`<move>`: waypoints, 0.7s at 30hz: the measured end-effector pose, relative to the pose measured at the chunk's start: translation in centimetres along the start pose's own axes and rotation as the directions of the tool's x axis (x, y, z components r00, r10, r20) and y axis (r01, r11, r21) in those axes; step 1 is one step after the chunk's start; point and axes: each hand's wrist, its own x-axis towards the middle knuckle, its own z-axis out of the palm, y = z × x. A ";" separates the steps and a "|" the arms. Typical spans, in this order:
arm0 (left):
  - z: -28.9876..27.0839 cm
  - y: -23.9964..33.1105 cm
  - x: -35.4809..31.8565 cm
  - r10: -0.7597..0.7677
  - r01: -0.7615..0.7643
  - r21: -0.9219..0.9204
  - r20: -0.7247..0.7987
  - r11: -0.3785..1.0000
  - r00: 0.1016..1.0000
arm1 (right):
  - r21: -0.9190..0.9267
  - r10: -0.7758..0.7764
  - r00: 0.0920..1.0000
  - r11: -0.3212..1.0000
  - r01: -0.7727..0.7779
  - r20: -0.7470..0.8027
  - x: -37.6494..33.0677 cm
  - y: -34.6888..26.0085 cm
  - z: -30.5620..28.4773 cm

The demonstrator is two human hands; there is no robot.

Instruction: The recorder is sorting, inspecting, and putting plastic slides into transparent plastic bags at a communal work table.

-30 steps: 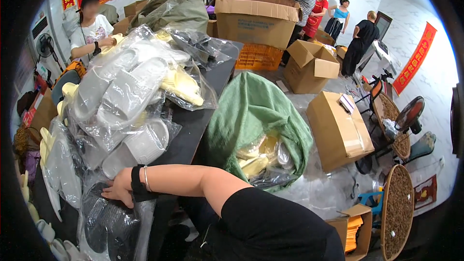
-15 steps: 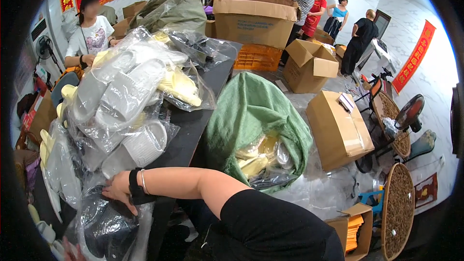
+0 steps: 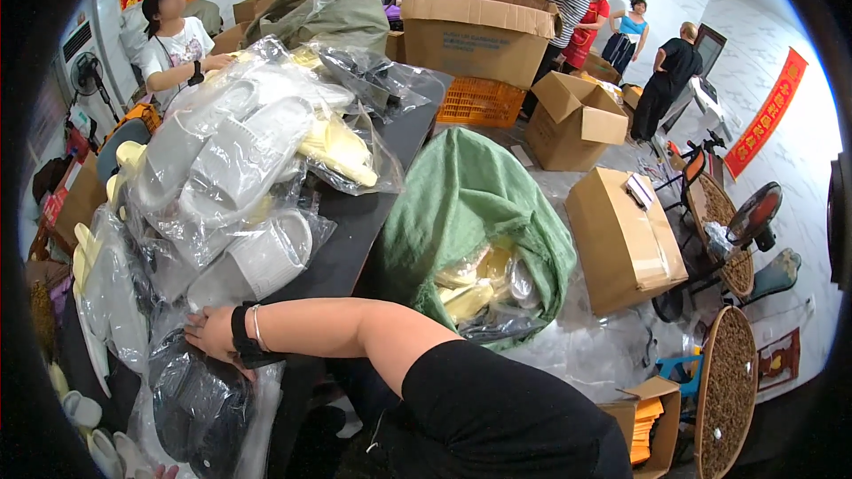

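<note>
My right hand [image 3: 216, 335], with a black band and a bracelet at the wrist, lies on the upper end of a clear plastic bag that holds black slippers [image 3: 197, 412]. Its fingers look stretched out over the film. Of my left hand [image 3: 166, 472] only some fingertips show at the lower edge, beside the bag; what they do is hidden. Just beyond my right hand rises a heap of bagged light-grey slippers [image 3: 253, 155]. Pale yellow slippers [image 3: 335, 151] in clear bags are mixed into that heap.
The dark table [image 3: 355, 235] ends to my right. Beside it stands a green sack [image 3: 475, 186] of bagged slippers. Cardboard boxes [image 3: 621, 244] and a round tray [image 3: 728, 390] stand farther right. A co-worker [image 3: 176, 49] reaches toward the heap's far side; several people stand behind.
My left hand has slid down, nearly out of view. The bagged black slippers show more fully under my right hand, which has barely shifted. The co-worker's arm has stretched toward the heap.
</note>
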 end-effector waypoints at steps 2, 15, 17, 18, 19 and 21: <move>1.0 1.0 1.3 -0.302 0.298 -0.083 -0.041 0.951 0.952 | -0.055 0.027 1.000 0.998 -0.028 -0.010 0.5 0.1 1.3; -1.9 5.5 9.5 -0.051 -0.111 0.417 0.359 0.902 0.932 | 0.034 0.132 0.987 0.991 -0.129 -0.096 3.5 -1.3 6.0; -3.9 5.0 12.0 0.132 -0.244 0.312 0.340 0.918 0.931 | -0.490 0.148 0.956 0.833 -0.258 -0.252 2.6 1.2 7.8; -4.5 5.2 14.7 0.314 -0.386 0.200 0.315 0.900 0.896 | -0.837 0.091 0.926 0.403 -0.371 -0.367 0.6 3.9 8.4; -5.2 5.5 14.9 0.316 -0.387 0.193 0.318 0.901 0.894 | -0.836 0.096 0.927 0.405 -0.369 -0.362 0.5 4.0 8.7; -6.9 6.0 11.9 0.276 -0.315 0.127 0.254 0.940 0.927 | -0.261 0.221 0.960 0.929 -0.261 -0.173 3.2 1.0 8.8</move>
